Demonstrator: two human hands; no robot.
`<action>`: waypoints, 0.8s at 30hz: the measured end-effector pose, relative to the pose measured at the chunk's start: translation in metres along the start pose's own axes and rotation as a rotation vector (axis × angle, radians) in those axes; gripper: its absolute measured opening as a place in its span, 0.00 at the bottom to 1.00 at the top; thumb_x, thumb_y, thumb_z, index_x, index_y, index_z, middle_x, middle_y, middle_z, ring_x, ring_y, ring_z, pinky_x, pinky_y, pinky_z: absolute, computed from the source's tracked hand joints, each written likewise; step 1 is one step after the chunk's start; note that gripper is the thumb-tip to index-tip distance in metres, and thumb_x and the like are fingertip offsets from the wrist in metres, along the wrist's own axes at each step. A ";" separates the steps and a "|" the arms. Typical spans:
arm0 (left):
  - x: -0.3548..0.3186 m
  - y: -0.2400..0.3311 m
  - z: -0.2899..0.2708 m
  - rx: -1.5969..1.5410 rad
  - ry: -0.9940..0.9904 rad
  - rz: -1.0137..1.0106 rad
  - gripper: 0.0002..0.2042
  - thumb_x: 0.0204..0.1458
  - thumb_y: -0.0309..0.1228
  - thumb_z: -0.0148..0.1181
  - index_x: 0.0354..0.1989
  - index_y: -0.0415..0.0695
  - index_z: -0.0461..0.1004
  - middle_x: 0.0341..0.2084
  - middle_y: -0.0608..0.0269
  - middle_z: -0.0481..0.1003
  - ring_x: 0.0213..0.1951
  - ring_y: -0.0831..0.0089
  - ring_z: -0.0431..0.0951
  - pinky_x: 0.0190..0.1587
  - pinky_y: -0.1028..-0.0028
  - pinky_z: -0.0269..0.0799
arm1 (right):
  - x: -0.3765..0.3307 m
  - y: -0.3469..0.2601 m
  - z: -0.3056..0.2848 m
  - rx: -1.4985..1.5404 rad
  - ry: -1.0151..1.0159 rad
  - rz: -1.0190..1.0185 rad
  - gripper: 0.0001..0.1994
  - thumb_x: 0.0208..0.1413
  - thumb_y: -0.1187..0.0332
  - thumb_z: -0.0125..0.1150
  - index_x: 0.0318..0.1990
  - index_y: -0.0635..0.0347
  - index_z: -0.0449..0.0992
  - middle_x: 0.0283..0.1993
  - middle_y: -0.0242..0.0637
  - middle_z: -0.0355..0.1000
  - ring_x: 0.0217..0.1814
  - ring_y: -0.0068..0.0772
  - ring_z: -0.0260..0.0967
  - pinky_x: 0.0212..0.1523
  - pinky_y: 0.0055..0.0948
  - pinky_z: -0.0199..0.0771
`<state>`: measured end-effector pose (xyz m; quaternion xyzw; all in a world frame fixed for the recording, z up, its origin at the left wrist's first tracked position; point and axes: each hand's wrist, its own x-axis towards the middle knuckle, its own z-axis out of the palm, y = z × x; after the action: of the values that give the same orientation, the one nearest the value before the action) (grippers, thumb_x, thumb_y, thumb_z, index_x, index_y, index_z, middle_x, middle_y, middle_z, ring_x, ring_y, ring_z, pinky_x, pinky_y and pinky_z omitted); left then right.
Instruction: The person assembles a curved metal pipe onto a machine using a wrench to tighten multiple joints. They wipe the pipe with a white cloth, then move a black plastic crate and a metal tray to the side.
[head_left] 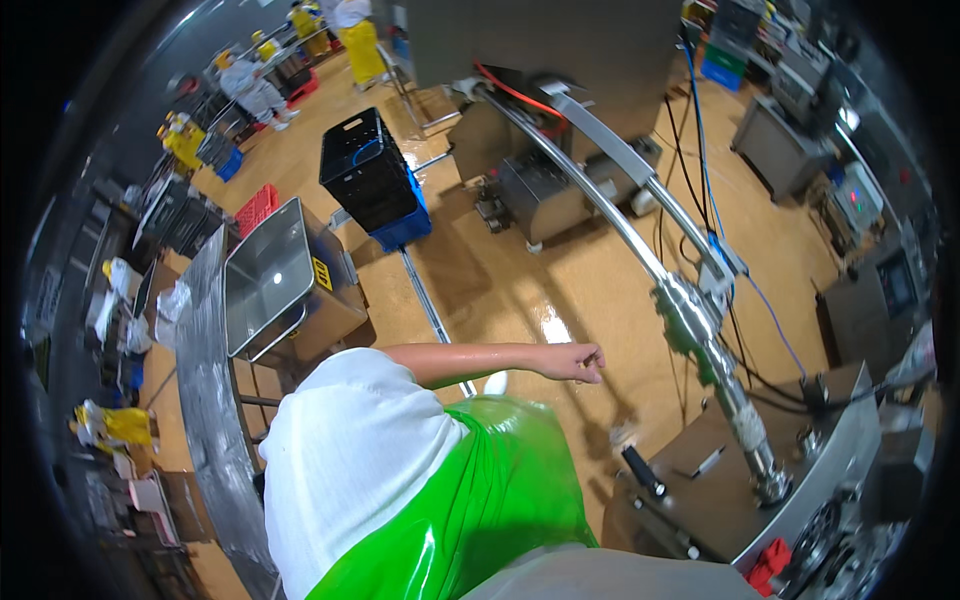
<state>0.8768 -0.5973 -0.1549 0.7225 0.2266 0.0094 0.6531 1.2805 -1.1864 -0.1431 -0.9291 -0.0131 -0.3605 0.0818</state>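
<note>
My left hand (575, 362) reaches out over the floor in the middle of the view, its fingers curled in and nothing visible in them. The bare forearm comes out of a white short sleeve (350, 430), beside a glossy green apron (490, 480). My right hand does not show. To the right of my left hand, a steel pipe (690, 320) slants down to a steel machine top (690, 500). A black-handled lever (643, 471) sits at the machine's near-left edge, apart from my hand. A pen-like stick (709, 461) lies on the top.
Left stands a deep steel bin (290, 330); beyond it, a black crate (365, 190) rests on a blue one (405, 225). A floor drain (425, 300) runs toward me. A large steel machine (560, 60) stands ahead, with hanging cables (700, 150). People (250, 85) work far left.
</note>
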 end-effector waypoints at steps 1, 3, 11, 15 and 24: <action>-0.008 -0.006 -0.015 0.028 0.039 0.001 0.22 0.55 0.42 0.57 0.48 0.37 0.62 0.31 0.65 0.71 0.33 0.76 0.71 0.39 0.75 0.68 | -0.002 -0.022 -0.030 0.053 0.069 0.012 0.12 0.58 0.60 0.50 0.39 0.60 0.68 0.32 0.44 0.66 0.34 0.41 0.64 0.35 0.40 0.63; -0.043 -0.020 -0.050 0.085 0.123 -0.014 0.23 0.55 0.44 0.56 0.48 0.37 0.62 0.32 0.63 0.72 0.34 0.73 0.72 0.39 0.73 0.69 | -0.006 -0.071 -0.068 0.163 0.168 -0.008 0.14 0.57 0.60 0.51 0.41 0.63 0.68 0.34 0.46 0.66 0.37 0.44 0.64 0.38 0.42 0.64; -0.196 -0.078 -0.215 0.219 0.362 -0.191 0.24 0.56 0.46 0.53 0.49 0.37 0.63 0.38 0.58 0.76 0.41 0.69 0.74 0.45 0.71 0.67 | -0.099 -0.412 -0.005 0.786 -0.249 -0.257 0.13 0.60 0.65 0.52 0.46 0.65 0.70 0.40 0.46 0.71 0.41 0.41 0.69 0.43 0.35 0.71; -0.270 -0.108 -0.298 0.169 0.496 -0.153 0.22 0.55 0.43 0.54 0.49 0.37 0.64 0.38 0.60 0.77 0.43 0.70 0.75 0.46 0.72 0.69 | -0.225 -0.646 -0.084 1.205 -0.909 -0.433 0.14 0.58 0.68 0.54 0.49 0.66 0.69 0.45 0.42 0.68 0.47 0.31 0.64 0.48 0.31 0.65; -0.289 -0.204 -0.480 -0.236 0.663 -0.159 0.22 0.54 0.45 0.56 0.49 0.40 0.64 0.38 0.62 0.74 0.35 0.77 0.77 0.33 0.76 0.70 | -0.428 -0.995 -0.160 1.174 -0.984 -1.306 0.15 0.52 0.66 0.59 0.45 0.63 0.70 0.43 0.46 0.70 0.45 0.43 0.69 0.47 0.35 0.69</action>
<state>0.4048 -0.2356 -0.1958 0.5799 0.4789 0.2184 0.6218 0.7741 -0.2156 -0.1728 -0.5983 -0.7279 0.1525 0.2984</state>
